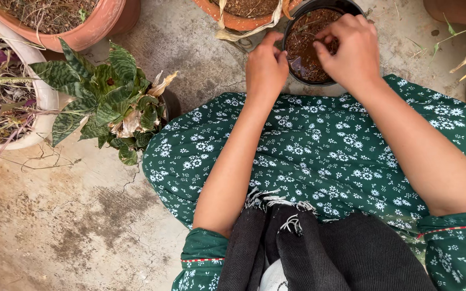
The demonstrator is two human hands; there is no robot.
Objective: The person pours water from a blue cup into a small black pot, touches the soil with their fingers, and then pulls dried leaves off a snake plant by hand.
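Cracked concrete floor out in a patio spot, terracotta pots along the top, a striped-leaf plant on the left. The black plastic pot of dark soil sits just past the knees; probably light and a bit flexy, so grab the rim. Left hand pinches that rim, right hand curls fingertips into the soil.

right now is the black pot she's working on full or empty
Filled, not quite to the brim: dark brown soil shows inside the black pot, below its rim. The left hand rests at its edge, the right hand over the soil.
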